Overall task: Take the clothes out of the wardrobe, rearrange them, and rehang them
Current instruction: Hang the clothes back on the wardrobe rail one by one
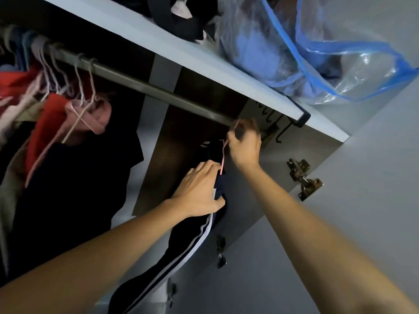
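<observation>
Both hands (199,189) (244,146) — pink hanger (223,158), striped trousers (204,232)

bare rail (158,89) between hung clothes (56,123) and hands, shelf (181,53) close above, door hinge (303,180) right

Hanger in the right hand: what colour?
Pink hanger, held by right hand; head view.

A dark navy garment (172,259) with white side stripes runs from 6 o'clock toward centre, on a thin pink hanger (223,158). At 9 o'clock hang a red top (45,123), a pink garment (99,114) and black clothing (74,200) on pale pink and grey hangers (84,87). The rail (145,87) is dark grey. At 1 o'clock, a clear bag (328,53) has blue edging. The shelf (181,53) is white.
</observation>
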`<state>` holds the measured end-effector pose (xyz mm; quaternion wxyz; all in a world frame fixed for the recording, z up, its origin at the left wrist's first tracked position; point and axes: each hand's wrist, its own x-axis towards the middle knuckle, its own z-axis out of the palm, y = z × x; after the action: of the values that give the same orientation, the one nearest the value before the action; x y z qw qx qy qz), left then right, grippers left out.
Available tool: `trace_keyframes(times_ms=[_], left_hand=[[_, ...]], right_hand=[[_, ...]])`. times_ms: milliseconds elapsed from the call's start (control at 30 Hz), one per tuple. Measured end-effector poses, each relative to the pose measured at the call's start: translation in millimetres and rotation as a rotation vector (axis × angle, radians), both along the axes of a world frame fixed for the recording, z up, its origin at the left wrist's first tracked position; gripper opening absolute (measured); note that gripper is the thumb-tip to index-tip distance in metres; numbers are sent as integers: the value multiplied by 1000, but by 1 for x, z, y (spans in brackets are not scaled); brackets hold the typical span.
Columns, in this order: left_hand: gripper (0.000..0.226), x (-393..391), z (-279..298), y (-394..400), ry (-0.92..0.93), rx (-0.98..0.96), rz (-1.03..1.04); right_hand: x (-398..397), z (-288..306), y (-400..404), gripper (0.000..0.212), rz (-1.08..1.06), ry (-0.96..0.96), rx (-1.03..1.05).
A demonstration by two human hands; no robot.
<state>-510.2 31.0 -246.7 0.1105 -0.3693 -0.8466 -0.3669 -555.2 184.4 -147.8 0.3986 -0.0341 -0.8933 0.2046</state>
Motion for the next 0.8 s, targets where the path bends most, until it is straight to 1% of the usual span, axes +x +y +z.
trace_keyframes(times_ms=[133, 233, 300, 367, 500, 600, 700, 733, 800], left_hand=[[71, -14, 4, 14, 57, 15, 32], [72, -24, 5, 27, 72, 13, 53], [73, -28, 3, 35, 73, -24, 57], [73, -30, -1, 43, 75, -59, 58], [72, -30, -8, 58, 63, -88, 67], [73, -33, -14, 64, 46, -115, 56], [73, -33, -17, 72, 27, -108, 28], [74, -33, -17, 76, 26, -110, 15], [75, -33, -16, 85, 31, -125, -7]], right_hand=[[-17, 1, 14, 9, 37, 69, 1], [-27, 4, 27, 5, 38, 60, -36], [-29, 3, 36, 4, 27, 40, -36], [-28, 2, 42, 9, 19, 16, -2], [-23, 5, 45, 28, -11, -83, -42], [-17, 6, 51, 33, -50, -173, 21], [-15, 3, 58, 30, -152, -238, 141], [-15, 4, 61, 32, -203, -243, 185], [-14, 6, 69, 43, -312, -267, 268]])
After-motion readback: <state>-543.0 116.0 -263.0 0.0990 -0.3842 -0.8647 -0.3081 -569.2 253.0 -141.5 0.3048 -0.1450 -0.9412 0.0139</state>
